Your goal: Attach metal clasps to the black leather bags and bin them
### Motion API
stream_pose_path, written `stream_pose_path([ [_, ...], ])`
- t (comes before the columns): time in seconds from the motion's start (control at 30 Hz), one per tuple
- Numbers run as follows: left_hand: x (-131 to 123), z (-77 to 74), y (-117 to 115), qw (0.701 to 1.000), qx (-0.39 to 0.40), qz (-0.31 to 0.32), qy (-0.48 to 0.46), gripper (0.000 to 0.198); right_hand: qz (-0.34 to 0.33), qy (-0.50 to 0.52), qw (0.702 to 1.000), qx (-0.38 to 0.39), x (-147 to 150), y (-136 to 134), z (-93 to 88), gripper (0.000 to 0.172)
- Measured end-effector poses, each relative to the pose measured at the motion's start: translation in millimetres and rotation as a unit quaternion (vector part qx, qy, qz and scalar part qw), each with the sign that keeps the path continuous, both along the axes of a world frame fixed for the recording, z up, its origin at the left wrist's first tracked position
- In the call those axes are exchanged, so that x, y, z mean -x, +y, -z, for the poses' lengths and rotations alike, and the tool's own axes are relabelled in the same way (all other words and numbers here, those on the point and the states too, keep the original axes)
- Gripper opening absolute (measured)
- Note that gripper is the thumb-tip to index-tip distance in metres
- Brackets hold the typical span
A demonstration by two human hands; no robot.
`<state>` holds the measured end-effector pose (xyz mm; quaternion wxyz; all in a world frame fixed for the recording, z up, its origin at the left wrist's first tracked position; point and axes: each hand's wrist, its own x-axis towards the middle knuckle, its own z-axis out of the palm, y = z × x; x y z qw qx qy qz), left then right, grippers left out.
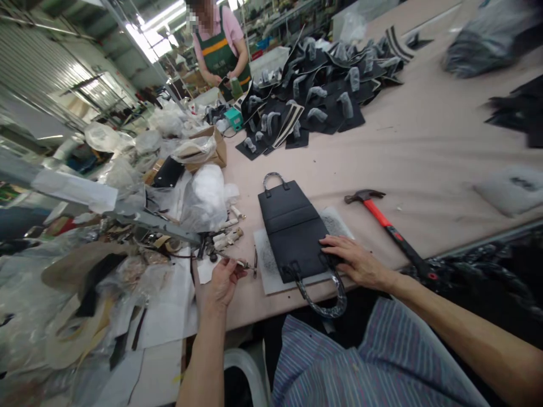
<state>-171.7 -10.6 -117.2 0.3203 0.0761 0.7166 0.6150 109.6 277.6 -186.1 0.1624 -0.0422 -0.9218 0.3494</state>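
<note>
A black handbag body (292,226) lies opened flat on the table, with a plastic-wrapped handle (324,308) at its near end and another wrapped handle (274,176) at the far end. Beneath it is a speckled grey-white slab (266,265). My right hand (354,260) rests on the bag's near right edge, fingers stretched out. Left of the bag, my left hand (224,280) is closed in a pinch on a small slim tool (241,264), whose kind I cannot make out. A thin dark metal piece (255,264) is just beyond its tip.
A claw hammer (386,223) with a red and black handle lies to the right. Black bag panels (314,96) with wrapped handles are heaped at the back. Plastic bags (206,195) and scraps crowd the left, by a metal bar (148,220). A person in an apron (223,53) stands beyond.
</note>
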Motion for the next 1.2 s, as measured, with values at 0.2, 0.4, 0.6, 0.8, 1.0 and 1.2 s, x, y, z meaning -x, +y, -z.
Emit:
stream_pose_path([
  [0.2,-64,18.4,65,0.991,-0.127,0.01,0.034,0.05,0.001,0.007,1.0,0.012,-1,0,1.1,0.06],
  [0.4,-95,33.7,90,0.978,-0.117,0.096,0.142,0.027,0.004,-0.004,1.0,0.008,-1,0,-1.7,0.058],
  [0.6,-105,39.7,83,0.972,-0.099,0.109,0.185,0.017,0.009,-0.008,1.0,0.021,-2,1,-0.4,0.06],
  [0.8,-108,42.2,82,0.97,-0.108,0.088,0.197,0.019,0.007,-0.003,1.0,0.02,-2,2,-1.7,0.059],
  [1.0,-108,47.8,82,0.967,-0.116,0.098,0.204,0.021,0.008,0.0,1.0,0.019,-1,2,-2.6,0.059],
  [1.2,-107,49.6,83,0.956,-0.134,0.102,0.242,0.018,0.009,0.006,1.0,0.009,-1,2,-1.0,0.059],
])
